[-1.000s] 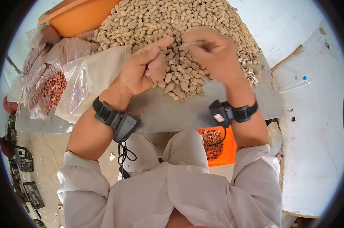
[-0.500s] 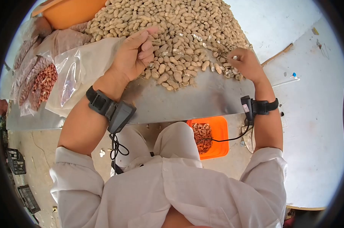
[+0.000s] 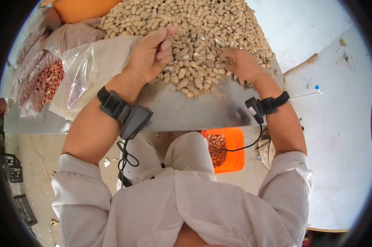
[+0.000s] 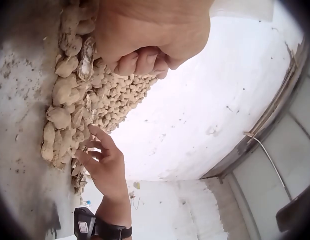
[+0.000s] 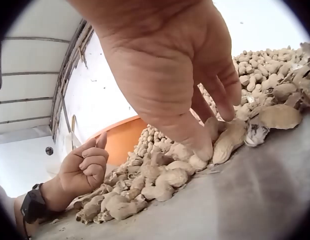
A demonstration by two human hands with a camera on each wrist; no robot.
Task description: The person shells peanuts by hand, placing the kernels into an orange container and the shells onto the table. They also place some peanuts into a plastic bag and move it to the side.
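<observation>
"Hands first. The left?"

"Left hand (image 3: pixel 151 55), bare: at the heap's left side. Forefinger extended, remaining fingers curled toward the palm. Whether the palm encloses anything, I cannot tell."

"And the right?"

"Right hand (image 3: pixel 242 64), bare: lowered to the heap's near right part. Fingers bent, thumb and forefinger narrowly parted, tips among the shells. The right wrist view puts them at a tan, waisted, unshelled peanut (image 5: pixel 230 142); whether it is pinched, I cannot tell."

"Strapped to the wrists?"

"Boxy black wrist devices (image 3: pixel 137 119), one per wrist, on black straps."

"The heap itself?"

"Large heap of tan, dry, rough-skinned peanuts in the shell (image 3: pixel 194 24), knobbly and mostly two-lobed, some split to show pale linings. Located before and beneath both hands, spread over a smooth, dull grey metal tabletop (image 3: pixel 198 105), smudged near the front edge."

"Left of it?"

"Clear, glossy, creased plastic bag (image 3: pixel 93 68), beside the left forearm. Next, bulging translucent plastic bags (image 3: pixel 75 39) showing small, oval, reddish kernels (image 3: pixel 49 80). Behind these, a smooth orange tub (image 3: pixel 85 9) with a rounded wall."

"Below the table?"

"Bright orange, round-cornered bin (image 3: pixel 237 150), holding reddish-brown pieces (image 3: pixel 217 150), loose and uneven."
</observation>
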